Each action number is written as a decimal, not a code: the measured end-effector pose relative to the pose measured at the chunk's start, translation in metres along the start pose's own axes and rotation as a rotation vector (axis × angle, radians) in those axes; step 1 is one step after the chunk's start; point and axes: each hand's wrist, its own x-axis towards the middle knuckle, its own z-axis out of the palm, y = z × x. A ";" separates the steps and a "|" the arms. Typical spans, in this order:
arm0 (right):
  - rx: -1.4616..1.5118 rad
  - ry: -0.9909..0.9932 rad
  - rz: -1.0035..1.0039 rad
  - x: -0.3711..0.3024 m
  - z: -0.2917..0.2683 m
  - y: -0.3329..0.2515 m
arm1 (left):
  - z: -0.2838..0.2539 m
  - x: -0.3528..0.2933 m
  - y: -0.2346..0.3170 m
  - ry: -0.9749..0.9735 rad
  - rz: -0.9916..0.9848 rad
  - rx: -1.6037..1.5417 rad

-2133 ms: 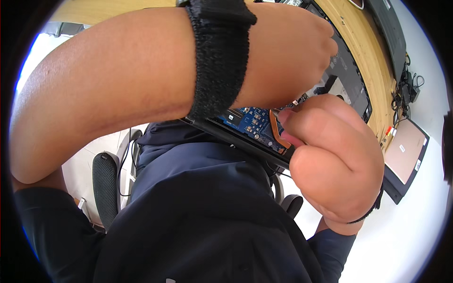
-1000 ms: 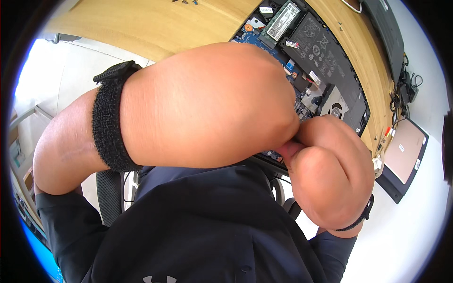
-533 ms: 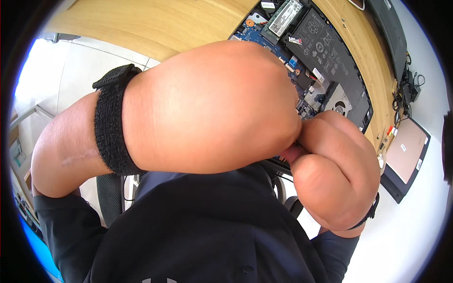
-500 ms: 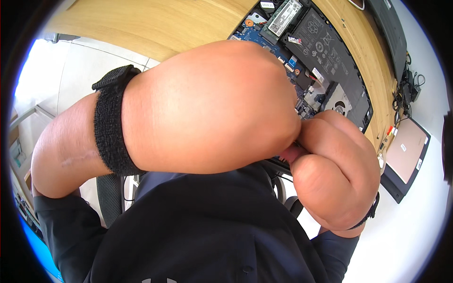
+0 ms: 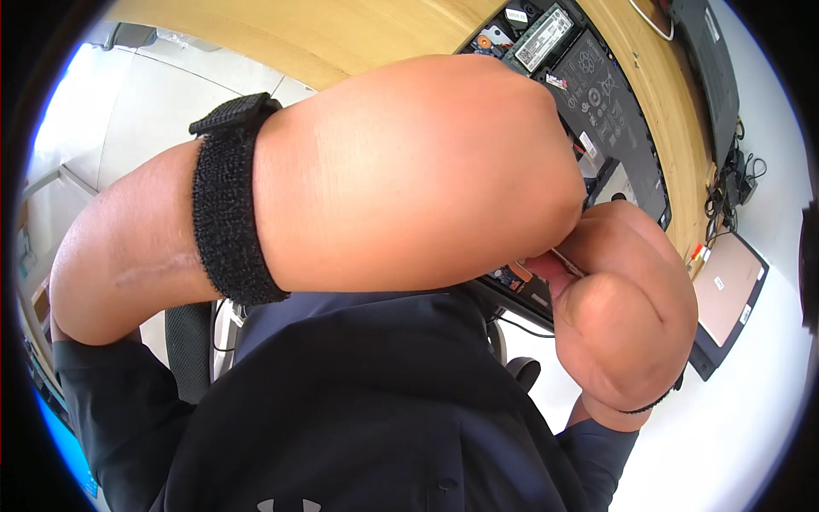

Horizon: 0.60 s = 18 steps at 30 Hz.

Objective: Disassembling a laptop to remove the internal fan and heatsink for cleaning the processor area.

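In front of me an opened laptop shows its insides: a flat black battery (image 5: 604, 90), a slim labelled storage stick (image 5: 544, 38) and parts of a circuit board. My left hand (image 5: 503, 162) is curled over the board with its back toward me, hiding its own fingers and what lies beneath. Close against it, my right hand (image 5: 627, 299) is closed, thumb and fingers pinched together. A thin edge shows between those fingertips, too small to name. Both wrists wear black straps; the left one is a wide fabric band (image 5: 232, 200).
The wooden table (image 5: 324, 38) bears the laptop. At the right are a dark upright device (image 5: 708, 77), tangled black cables (image 5: 744, 183) and a closed rose-gold laptop (image 5: 729, 286) on a darker one. A black chair edge (image 5: 188, 358) shows beside me.
Both hands have shifted to the right in view, the left also slightly up. The left hand now hides more of the blue board. A thin edge has come into sight at the right fingertips.
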 end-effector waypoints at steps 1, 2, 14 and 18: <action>-0.012 0.033 -0.034 -0.002 0.003 0.004 | 0.002 0.001 -0.001 -0.009 -0.014 -0.002; -0.022 0.066 -0.071 -0.003 0.004 0.008 | 0.003 0.001 -0.002 -0.018 -0.030 -0.002; -0.201 0.096 -0.018 -0.020 0.001 0.018 | -0.035 -0.059 0.007 0.147 -0.265 0.012; -0.150 0.089 0.087 -0.007 0.003 -0.003 | -0.023 -0.080 0.010 0.171 -0.340 0.111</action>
